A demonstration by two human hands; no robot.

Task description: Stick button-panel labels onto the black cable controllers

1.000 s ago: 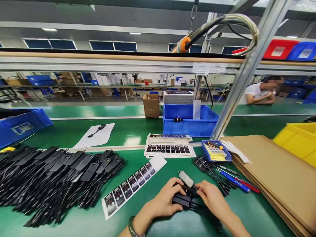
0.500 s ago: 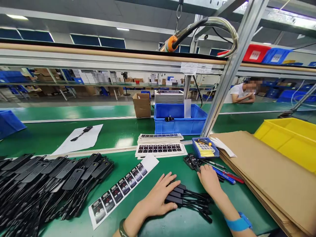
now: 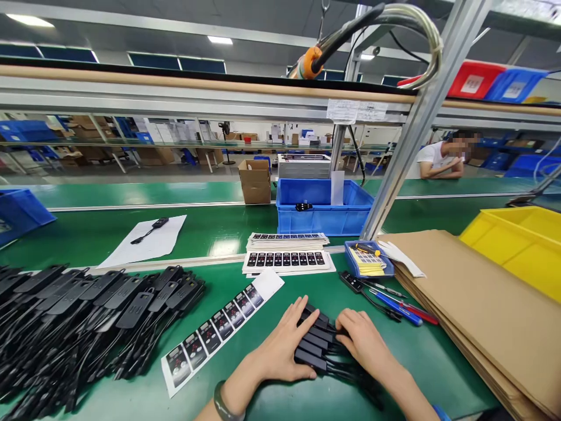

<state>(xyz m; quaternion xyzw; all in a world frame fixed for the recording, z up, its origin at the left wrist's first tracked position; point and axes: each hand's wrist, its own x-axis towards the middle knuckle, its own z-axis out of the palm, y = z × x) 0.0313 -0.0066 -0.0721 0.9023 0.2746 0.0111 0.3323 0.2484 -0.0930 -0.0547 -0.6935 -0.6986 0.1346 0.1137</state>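
My left hand (image 3: 280, 348) lies with stretched, spread fingers along the left side of a row of black cabled controllers (image 3: 313, 348). Its index finger rests over the far end of the row, its thumb by the near end. Curled at the far right of the row, my right hand (image 3: 366, 339) is closed on a controller's cable end, partly hidden by the fingers. Another cabled controller (image 3: 352, 282), its buttons facing up, lies beyond that hand. Left of my hands is a sticker strip (image 3: 214, 333) with dark printed labels.
A large heap of cabled controllers (image 3: 135, 310) covers the left. Ahead are label sheets (image 3: 287, 263), a small blue tray (image 3: 370, 269) and a blue bin (image 3: 324, 219). Pens (image 3: 403, 310) and cardboard sheets (image 3: 473, 280) lie right, beside a yellow bin (image 3: 517, 240). A person (image 3: 440, 158) sits beyond.
My right hand has moved left and nearer from the two controllers by the pens to the row. One controller stays there; the row has one more at its far end.
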